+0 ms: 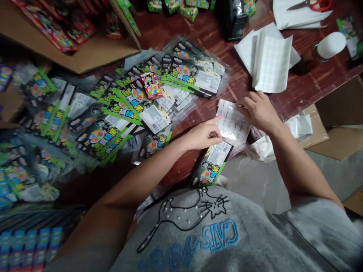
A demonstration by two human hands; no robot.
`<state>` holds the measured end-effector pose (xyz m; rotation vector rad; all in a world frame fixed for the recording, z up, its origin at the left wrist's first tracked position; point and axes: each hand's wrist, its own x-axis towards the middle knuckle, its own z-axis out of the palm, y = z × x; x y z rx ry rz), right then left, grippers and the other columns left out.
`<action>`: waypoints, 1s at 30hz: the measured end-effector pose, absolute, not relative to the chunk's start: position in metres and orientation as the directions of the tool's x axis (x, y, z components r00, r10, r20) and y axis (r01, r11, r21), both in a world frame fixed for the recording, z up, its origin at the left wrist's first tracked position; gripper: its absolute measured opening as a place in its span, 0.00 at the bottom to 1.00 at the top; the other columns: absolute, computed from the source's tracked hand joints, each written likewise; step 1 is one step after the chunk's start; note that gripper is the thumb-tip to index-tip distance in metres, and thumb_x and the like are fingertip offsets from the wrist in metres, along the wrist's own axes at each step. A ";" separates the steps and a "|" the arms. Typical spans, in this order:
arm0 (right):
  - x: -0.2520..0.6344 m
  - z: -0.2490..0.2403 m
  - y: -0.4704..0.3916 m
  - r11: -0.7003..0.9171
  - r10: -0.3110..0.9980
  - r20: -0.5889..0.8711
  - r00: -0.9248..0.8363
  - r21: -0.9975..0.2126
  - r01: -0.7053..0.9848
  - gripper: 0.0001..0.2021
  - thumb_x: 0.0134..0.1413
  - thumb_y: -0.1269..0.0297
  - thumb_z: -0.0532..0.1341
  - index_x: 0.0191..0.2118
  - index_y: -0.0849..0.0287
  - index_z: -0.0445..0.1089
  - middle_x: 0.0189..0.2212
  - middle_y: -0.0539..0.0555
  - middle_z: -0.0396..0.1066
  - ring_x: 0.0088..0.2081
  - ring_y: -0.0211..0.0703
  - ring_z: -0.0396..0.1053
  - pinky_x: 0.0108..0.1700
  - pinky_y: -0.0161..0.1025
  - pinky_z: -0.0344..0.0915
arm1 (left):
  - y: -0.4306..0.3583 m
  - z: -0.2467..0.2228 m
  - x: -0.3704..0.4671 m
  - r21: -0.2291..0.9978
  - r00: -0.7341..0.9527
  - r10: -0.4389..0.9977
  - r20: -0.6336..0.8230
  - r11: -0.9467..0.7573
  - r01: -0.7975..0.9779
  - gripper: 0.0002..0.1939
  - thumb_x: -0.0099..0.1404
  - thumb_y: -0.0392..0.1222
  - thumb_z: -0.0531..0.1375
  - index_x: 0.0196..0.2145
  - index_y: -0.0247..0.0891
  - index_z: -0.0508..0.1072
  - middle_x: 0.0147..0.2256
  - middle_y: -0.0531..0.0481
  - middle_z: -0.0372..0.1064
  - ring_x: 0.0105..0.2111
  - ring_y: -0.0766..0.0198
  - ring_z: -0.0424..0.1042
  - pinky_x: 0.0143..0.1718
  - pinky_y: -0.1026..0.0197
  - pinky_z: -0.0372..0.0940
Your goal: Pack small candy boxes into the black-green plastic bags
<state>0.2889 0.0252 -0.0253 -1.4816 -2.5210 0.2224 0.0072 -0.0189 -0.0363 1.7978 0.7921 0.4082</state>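
Observation:
A white sheet of oval stickers (pixel 233 122) lies near the table's front edge between my hands. My left hand (pixel 204 134) rests at the sheet's left side, fingers curled, the index finger reaching onto it. At the sheet's upper right edge is my right hand (pixel 259 109), thumb and fingertips pinched together; whether a sticker is between them is too small to tell. Just below my left hand, a black and green candy packet (pixel 212 162) with a white label sticks out over the table edge. More such packets (pixel 153 98) are piled to the left, a small red packet (pixel 152 86) on top.
At the back left stands a cardboard box (pixel 96 56) of red packets. Folded white sticker sheets (pixel 272 62), red-handled scissors (pixel 320 4), a white-capped bottle (pixel 331 46) and a black dispenser (pixel 236 19) are at the back right. An open carton (pixel 337 139) sits beyond the right edge.

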 end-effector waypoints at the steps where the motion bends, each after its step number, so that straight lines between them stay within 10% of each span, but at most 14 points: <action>1: 0.285 -0.020 0.018 0.467 0.884 0.104 -0.456 -0.216 0.857 0.16 0.75 0.51 0.54 0.45 0.50 0.78 0.39 0.59 0.74 0.47 0.58 0.70 0.54 0.62 0.69 | -0.019 -0.036 0.008 0.927 0.713 0.694 -0.100 -0.195 0.320 0.03 0.66 0.38 0.66 0.33 0.39 0.79 0.74 0.36 0.60 0.56 0.47 0.81 0.48 0.50 0.75; 4: 0.275 0.005 -0.009 0.471 0.881 0.090 -0.464 -0.252 0.846 0.15 0.75 0.51 0.56 0.39 0.47 0.77 0.36 0.56 0.75 0.44 0.55 0.69 0.54 0.62 0.67 | -0.021 -0.032 0.005 0.921 0.692 0.714 -0.108 -0.191 0.341 0.02 0.65 0.37 0.67 0.33 0.39 0.79 0.73 0.37 0.62 0.57 0.48 0.80 0.48 0.52 0.75; 7: 0.265 0.035 -0.034 0.464 0.856 0.069 -0.512 -0.536 0.705 0.13 0.72 0.48 0.61 0.40 0.47 0.78 0.36 0.55 0.77 0.41 0.52 0.71 0.51 0.58 0.69 | -0.029 -0.025 -0.008 0.930 0.641 0.760 -0.104 -0.153 0.333 0.01 0.65 0.37 0.66 0.36 0.39 0.79 0.61 0.37 0.75 0.53 0.52 0.80 0.49 0.52 0.74; 12: 0.237 0.048 -0.042 0.008 0.722 -0.166 -0.672 -0.969 0.247 0.26 0.64 0.47 0.70 0.62 0.52 0.71 0.37 0.52 0.75 0.36 0.42 0.72 0.39 0.42 0.73 | -0.053 -0.006 -0.037 0.979 0.618 0.761 -0.197 0.115 0.170 0.08 0.64 0.38 0.66 0.41 0.38 0.76 0.36 0.49 0.76 0.34 0.64 0.75 0.37 0.60 0.70; 20: 0.201 0.023 -0.038 0.180 0.651 -0.112 -0.751 -0.938 0.297 0.44 0.64 0.48 0.69 0.77 0.53 0.50 0.41 0.54 0.73 0.41 0.47 0.73 0.41 0.45 0.74 | -0.075 0.010 -0.049 0.980 0.549 0.812 -0.197 0.150 0.129 0.08 0.61 0.38 0.67 0.39 0.38 0.75 0.36 0.49 0.76 0.32 0.67 0.72 0.33 0.63 0.67; 30: 0.169 0.008 -0.088 0.553 0.777 0.171 -0.606 -0.646 0.526 0.39 0.75 0.49 0.56 0.82 0.45 0.37 0.57 0.57 0.80 0.50 0.58 0.75 0.63 0.69 0.66 | -0.095 0.006 -0.070 0.982 0.420 0.891 -0.173 0.123 0.144 0.18 0.58 0.44 0.75 0.36 0.38 0.70 0.33 0.53 0.74 0.32 0.66 0.75 0.32 0.64 0.69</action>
